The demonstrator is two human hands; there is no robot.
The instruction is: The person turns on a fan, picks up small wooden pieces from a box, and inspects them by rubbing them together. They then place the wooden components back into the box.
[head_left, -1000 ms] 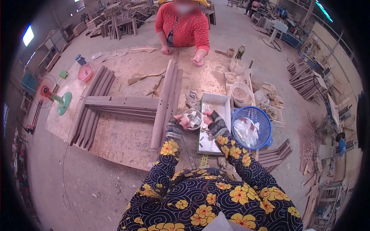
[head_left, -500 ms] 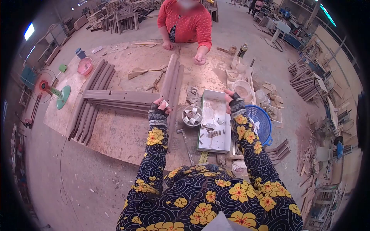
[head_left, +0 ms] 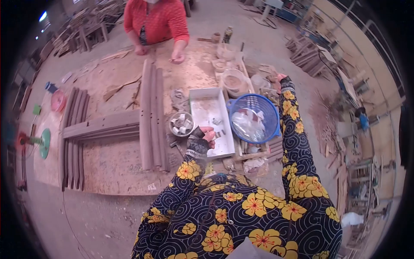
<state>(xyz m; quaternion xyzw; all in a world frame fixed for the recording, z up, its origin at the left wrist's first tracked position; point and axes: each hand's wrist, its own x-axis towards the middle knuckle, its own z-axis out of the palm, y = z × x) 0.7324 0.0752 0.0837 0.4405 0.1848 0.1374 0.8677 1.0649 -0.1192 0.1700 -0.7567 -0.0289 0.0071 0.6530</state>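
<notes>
My left hand (head_left: 208, 136), in a fingerless knitted glove, reaches over the near left part of a white box (head_left: 230, 146). Its fingers are curled beside small grey pieces (head_left: 218, 134); what they hold, if anything, I cannot make out. Left of the box stands a round bowl (head_left: 171, 131) filled with small white and grey pieces. My right hand (head_left: 282, 79) is stretched far out on the right, past a blue plastic basket (head_left: 277, 113) with clear plastic bags (head_left: 249, 125) in it. Most of its fingers are hidden behind the glove.
Grooved wooden bars (head_left: 147, 116) lie across the table, joined to a stack of rails (head_left: 103, 123). Plastic tubs (head_left: 235, 82) stand beyond the basket. A co-worker in a red top (head_left: 161, 21) stands at the far table edge. A hammer (head_left: 177, 147) lies near the bowl.
My view has turned right. The left hand has gone from the wooden bars to the white box. My right hand has moved from the box's right edge to beyond the blue basket.
</notes>
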